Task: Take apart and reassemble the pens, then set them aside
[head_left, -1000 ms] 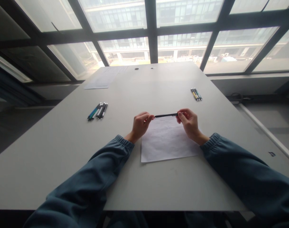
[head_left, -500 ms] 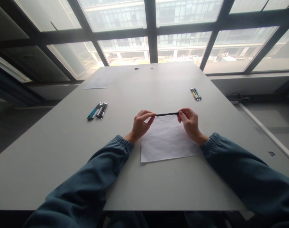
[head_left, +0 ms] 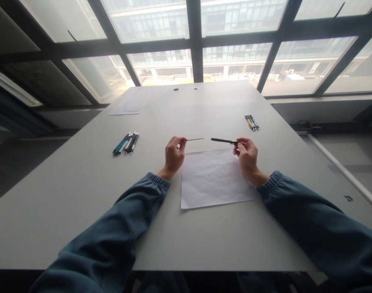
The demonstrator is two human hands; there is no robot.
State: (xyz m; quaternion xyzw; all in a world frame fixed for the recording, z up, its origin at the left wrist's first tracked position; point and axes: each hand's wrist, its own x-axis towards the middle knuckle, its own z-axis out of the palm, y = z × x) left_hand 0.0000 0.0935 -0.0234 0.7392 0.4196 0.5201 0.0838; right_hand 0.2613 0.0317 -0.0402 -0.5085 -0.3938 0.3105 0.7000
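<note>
My left hand is closed in a pinch on the end of a thin refill that sticks out of a black pen barrel. The barrel's far end is gripped by my right hand, fingers closed. Both parts hang just above the far edge of a white sheet of paper on the grey table. The refill and barrel lie in one line between my hands, slightly apart from the paper.
A bundle of several pens lies to the left on the table. A smaller group of pens lies at the right. More paper rests at the far left corner. Large windows rise behind the table's far edge.
My hands have moved apart and a little further away. The thin refill has come out of the black barrel, which was one whole pen before.
</note>
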